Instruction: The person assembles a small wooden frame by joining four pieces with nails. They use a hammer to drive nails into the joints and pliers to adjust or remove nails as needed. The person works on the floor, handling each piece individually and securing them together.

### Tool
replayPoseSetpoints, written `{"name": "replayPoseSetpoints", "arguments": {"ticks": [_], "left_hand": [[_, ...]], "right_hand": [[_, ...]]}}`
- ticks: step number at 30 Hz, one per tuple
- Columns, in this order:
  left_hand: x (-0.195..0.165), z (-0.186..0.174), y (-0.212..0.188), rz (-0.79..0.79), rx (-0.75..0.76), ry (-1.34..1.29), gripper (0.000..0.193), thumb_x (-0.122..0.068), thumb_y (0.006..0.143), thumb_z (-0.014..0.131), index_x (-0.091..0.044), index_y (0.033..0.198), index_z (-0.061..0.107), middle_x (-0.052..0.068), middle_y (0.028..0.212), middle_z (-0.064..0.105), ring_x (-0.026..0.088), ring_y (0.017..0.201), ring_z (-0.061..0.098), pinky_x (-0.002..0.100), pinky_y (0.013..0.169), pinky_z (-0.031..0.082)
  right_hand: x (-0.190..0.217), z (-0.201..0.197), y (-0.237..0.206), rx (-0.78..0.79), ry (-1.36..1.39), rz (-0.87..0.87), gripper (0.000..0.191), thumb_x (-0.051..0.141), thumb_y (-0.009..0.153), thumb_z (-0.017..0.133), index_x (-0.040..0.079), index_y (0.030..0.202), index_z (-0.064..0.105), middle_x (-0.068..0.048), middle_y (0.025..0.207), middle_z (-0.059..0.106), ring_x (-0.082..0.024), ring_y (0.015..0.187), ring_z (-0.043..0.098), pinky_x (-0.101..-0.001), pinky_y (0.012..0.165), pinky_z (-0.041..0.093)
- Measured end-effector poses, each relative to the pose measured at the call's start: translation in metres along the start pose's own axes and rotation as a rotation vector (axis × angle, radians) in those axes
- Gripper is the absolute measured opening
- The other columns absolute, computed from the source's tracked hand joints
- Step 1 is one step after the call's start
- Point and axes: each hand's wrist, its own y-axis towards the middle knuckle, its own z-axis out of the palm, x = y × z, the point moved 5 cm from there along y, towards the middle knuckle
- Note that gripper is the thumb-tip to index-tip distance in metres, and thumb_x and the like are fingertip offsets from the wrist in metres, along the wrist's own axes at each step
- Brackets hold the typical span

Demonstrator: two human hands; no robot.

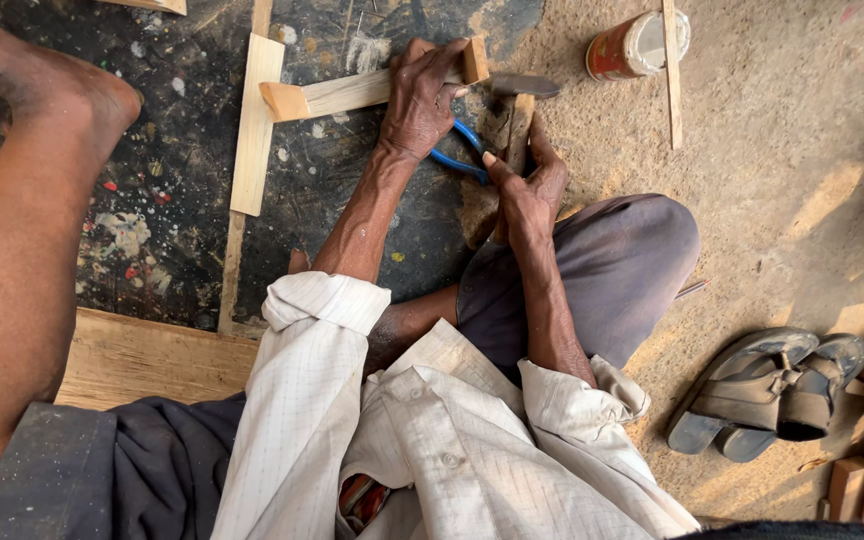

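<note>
Sandy floor, paint-stained board [152, 200] | left hand [420, 95] clamped over wooden strip [352, 92] | right hand [532, 185] wrapped around hammer [514, 120] handle | blue pliers [462, 155] between hands.

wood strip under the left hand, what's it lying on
The wood strip lies crosswise on a longer pale slat, over a dark paint-spattered board. The left hand presses it down, hiding what is beneath that stretch. Its right end pokes out past the fingers.
</note>
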Motion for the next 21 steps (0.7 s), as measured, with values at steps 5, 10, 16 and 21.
{"name": "replayPoseSetpoints", "arguments": {"ticks": [5, 10, 16, 21], "left_hand": [[-0.006, -0.005, 0.003, 0.032, -0.017, 0.059, 0.066, -0.003, 0.083, 0.085, -0.013, 0.143, 0.059, 0.011, 0.123, 0.075, 0.028, 0.117, 0.065, 0.049, 0.109, 0.048], [-0.018, -0.014, 0.012, 0.065, -0.111, -0.182, 0.075, -0.013, 0.081, 0.091, -0.009, 0.146, 0.054, 0.016, 0.133, 0.068, 0.031, 0.125, 0.063, 0.045, 0.111, 0.051], [-0.02, -0.007, 0.009, 0.028, -0.135, 0.036, 0.062, -0.024, 0.079, 0.093, -0.012, 0.132, 0.065, 0.01, 0.128, 0.072, 0.027, 0.122, 0.064, 0.049, 0.111, 0.04], [-0.013, 0.002, 0.006, 0.036, -0.142, 0.089, 0.048, -0.022, 0.09, 0.083, -0.007, 0.132, 0.064, 0.012, 0.121, 0.072, 0.03, 0.116, 0.063, 0.049, 0.103, 0.04]], "right_hand": [[-0.001, -0.002, 0.001, 0.038, -0.011, -0.07, 0.075, -0.002, 0.084, 0.074, -0.011, 0.151, 0.042, -0.021, 0.132, 0.067, -0.021, 0.111, 0.067, -0.0298, 0.093, 0.056], [-0.006, -0.005, 0.004, 0.077, 0.073, -0.084, 0.076, 0.0, 0.087, 0.074, -0.012, 0.154, 0.038, -0.021, 0.135, 0.065, -0.019, 0.112, 0.065, -0.0277, 0.095, 0.053], [-0.012, -0.01, 0.004, 0.032, 0.122, -0.036, 0.089, 0.004, 0.086, 0.076, -0.006, 0.156, 0.021, -0.02, 0.119, 0.067, -0.016, 0.093, 0.063, -0.0272, 0.078, 0.055], [-0.01, -0.014, 0.006, 0.032, 0.157, 0.043, 0.074, 0.006, 0.092, 0.074, -0.012, 0.154, 0.039, -0.018, 0.105, 0.067, -0.014, 0.078, 0.06, -0.0288, 0.066, 0.052]]}}
